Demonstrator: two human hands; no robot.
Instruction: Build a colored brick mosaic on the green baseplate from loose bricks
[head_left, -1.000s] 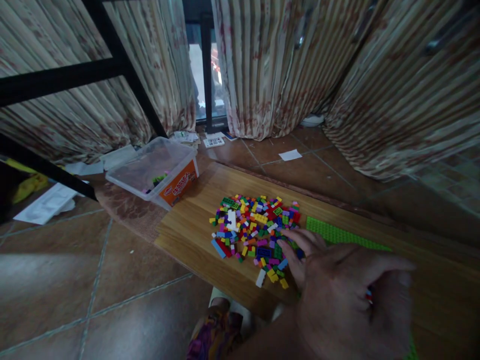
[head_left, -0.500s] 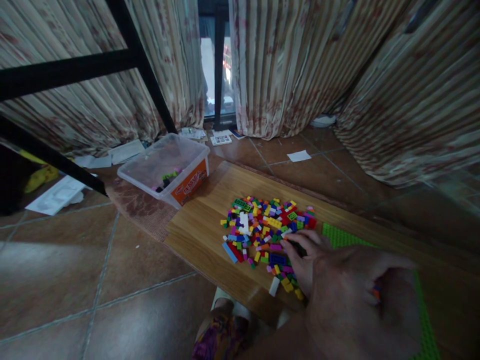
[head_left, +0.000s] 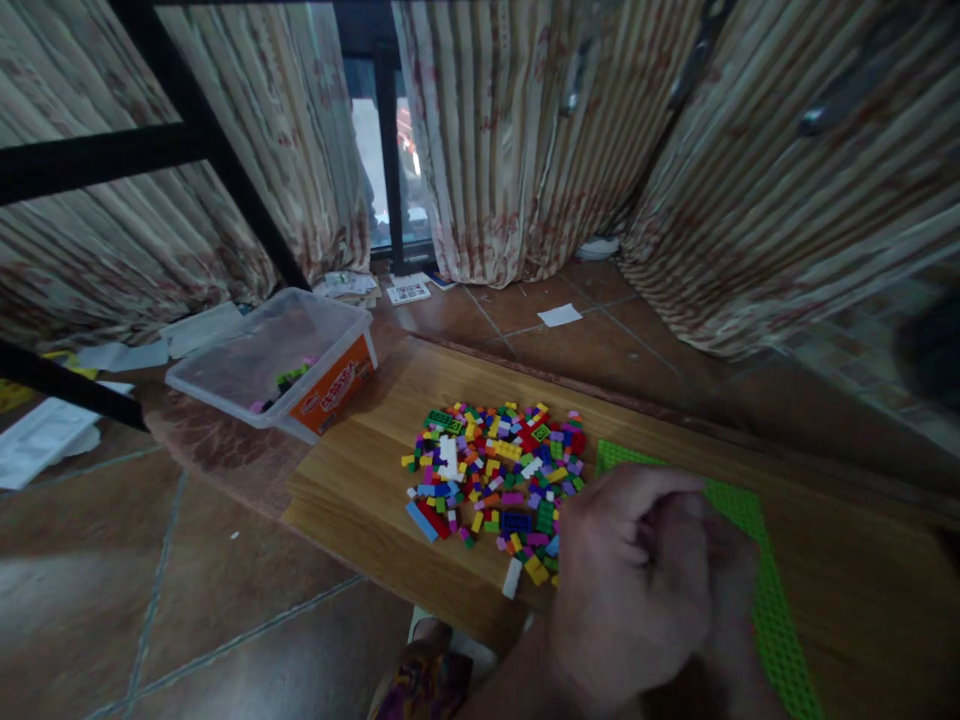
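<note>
Above the green baseplate [head_left: 787, 640], my left hand [head_left: 630, 580] is closed, its fingers curled in and its back toward me. My right hand [head_left: 731, 590] is just behind and to its right, the two touching or nearly so. Its fingers are bent toward the left hand's fingertips and partly hidden and blurred. Whatever lies between the fingers is out of sight. Left of my hands, a spread of small coloured toy bricks [head_left: 510, 450] covers part of the wooden table [head_left: 352, 500]. Among them are a white brick [head_left: 448, 456] and a dark blue one [head_left: 516, 522].
A clear plastic bin [head_left: 225, 380] with an orange label and a few bricks inside stands beyond the table's left end. A black metal frame [head_left: 202, 140] rises at the left. Papers [head_left: 560, 315] lie on the tiled floor near striped curtains [head_left: 487, 150].
My right hand has drawn back from the brick pile to my left hand. An orange and blue bit seen earlier within the left hand's curl is now hidden. The view has shifted right.
</note>
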